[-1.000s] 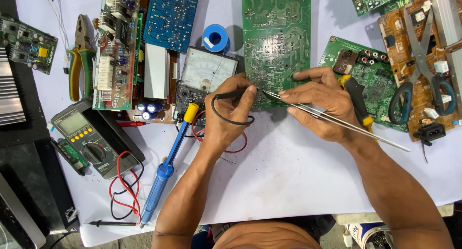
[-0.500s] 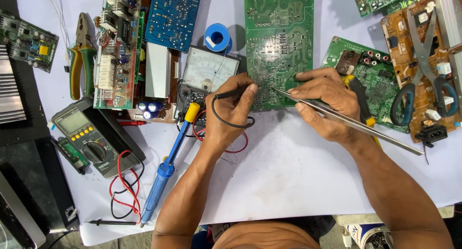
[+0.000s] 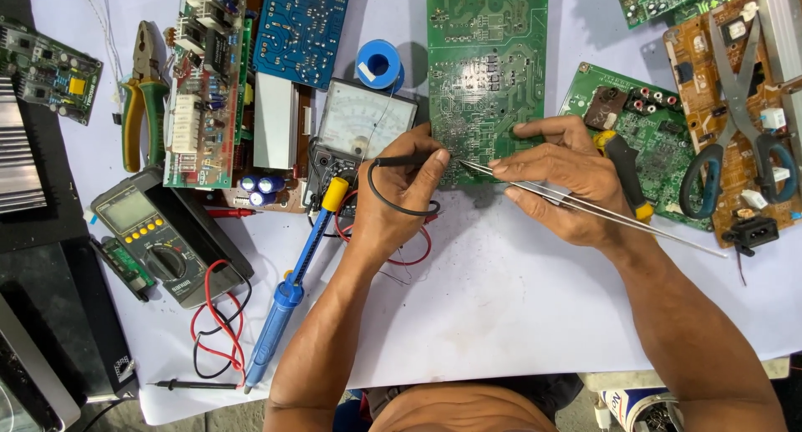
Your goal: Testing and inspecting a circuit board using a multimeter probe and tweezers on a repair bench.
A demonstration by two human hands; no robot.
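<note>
A long green circuit board (image 3: 487, 56) lies solder side up at the top centre of the white table. My left hand (image 3: 401, 194) grips a black meter probe (image 3: 409, 161) whose tip touches the board's lower edge. My right hand (image 3: 560, 177) pinches long metal tweezers (image 3: 601, 210), their points meeting the board right beside the probe tip. The tweezers' handle end trails off to the right past my wrist.
An analog meter (image 3: 365, 119) and blue solder spool (image 3: 380, 62) sit left of the board. A blue soldering iron (image 3: 288, 294), digital multimeter (image 3: 159, 231), pliers (image 3: 142, 94), more circuit boards (image 3: 205, 81), a yellow-handled screwdriver (image 3: 626, 177) and scissors (image 3: 735, 123) surround the hands.
Both hands have stayed at the board's lower edge. The tweezers' points and the probe tip have drawn slightly closer together; the view shifted a little.
</note>
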